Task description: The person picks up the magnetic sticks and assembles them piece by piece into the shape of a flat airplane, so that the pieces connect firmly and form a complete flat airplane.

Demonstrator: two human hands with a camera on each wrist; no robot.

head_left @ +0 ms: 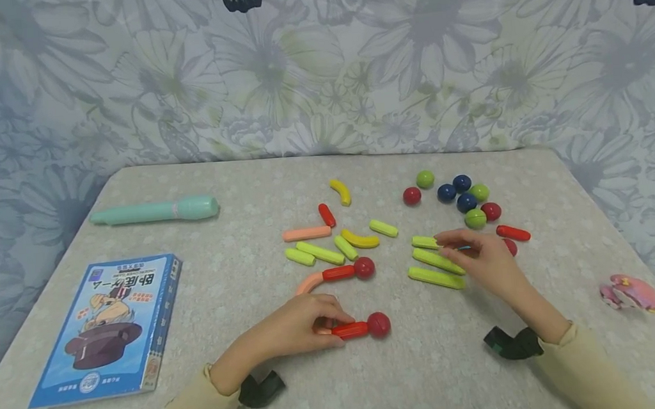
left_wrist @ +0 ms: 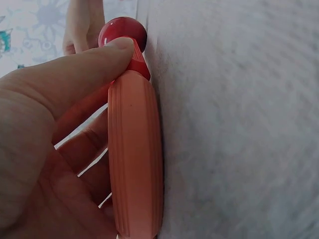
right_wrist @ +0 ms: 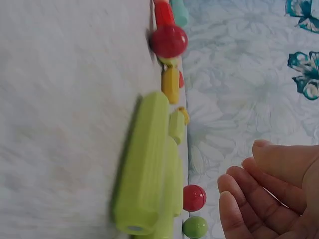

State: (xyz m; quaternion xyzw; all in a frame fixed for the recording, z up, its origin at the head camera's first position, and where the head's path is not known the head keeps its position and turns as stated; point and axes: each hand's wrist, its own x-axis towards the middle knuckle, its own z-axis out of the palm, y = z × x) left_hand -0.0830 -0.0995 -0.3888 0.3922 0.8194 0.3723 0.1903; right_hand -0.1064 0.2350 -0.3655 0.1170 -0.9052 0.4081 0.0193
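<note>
My left hand (head_left: 299,325) pinches a short red stick (head_left: 351,330) between thumb and fingers, low over the table. A red ball (head_left: 379,324) sits at its far end; a curved orange stick (left_wrist: 134,154) adjoins the near end, mostly hidden by the hand in the head view. Just beyond lies a similar row: curved orange stick (head_left: 309,283), red stick (head_left: 339,273) and red ball (head_left: 364,267). My right hand (head_left: 484,259) hovers with loosely bent fingers beside three light green sticks (head_left: 436,277). In the right wrist view nothing is between its fingers (right_wrist: 249,194).
Blue, green and red balls (head_left: 466,202) cluster at the back right, near a red stick (head_left: 512,233). Green, yellow and orange sticks (head_left: 307,234) lie mid-table. A blue box (head_left: 106,324) and a mint-green tube (head_left: 155,211) are left; a pink ornament (head_left: 629,293) is right.
</note>
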